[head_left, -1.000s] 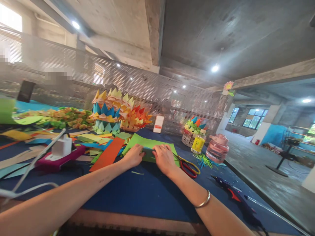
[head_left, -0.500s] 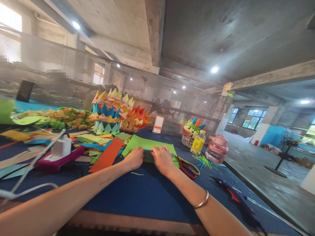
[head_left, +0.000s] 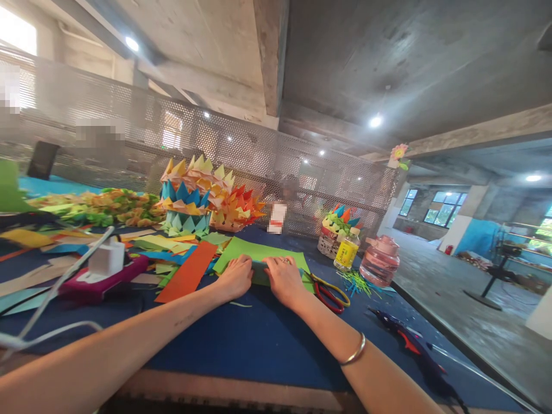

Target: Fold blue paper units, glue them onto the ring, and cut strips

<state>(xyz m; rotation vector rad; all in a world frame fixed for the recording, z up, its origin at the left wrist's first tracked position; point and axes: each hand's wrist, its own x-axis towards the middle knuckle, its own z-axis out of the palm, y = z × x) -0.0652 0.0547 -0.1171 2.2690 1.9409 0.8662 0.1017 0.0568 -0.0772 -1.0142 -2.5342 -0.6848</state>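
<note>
Both hands are at the middle of the table over a sheet of green paper (head_left: 267, 249). A narrow piece of blue paper (head_left: 259, 267) shows between them, with most of it hidden under my fingers. My left hand (head_left: 236, 276) has its fingers curled closed on the left end of this blue paper. On its right end, my right hand (head_left: 284, 280) is closed too, thumb side toward the left hand. Just right of my right hand lie scissors (head_left: 331, 294) with red and yellow handles. An orange paper strip (head_left: 187, 272) is left of my left hand.
A purple power strip (head_left: 103, 279) with a white plug and cables sits at left among paper strips. Folded-paper crowns (head_left: 196, 195) stand behind. At right are a yellow-labelled bottle (head_left: 346, 253), a pink water jug (head_left: 379, 261) and a glue gun (head_left: 414, 342).
My hands stay nearly still on the blue paper, the right one shifting very slightly left. At the far left edge, a green sheet has moved left and upright.
</note>
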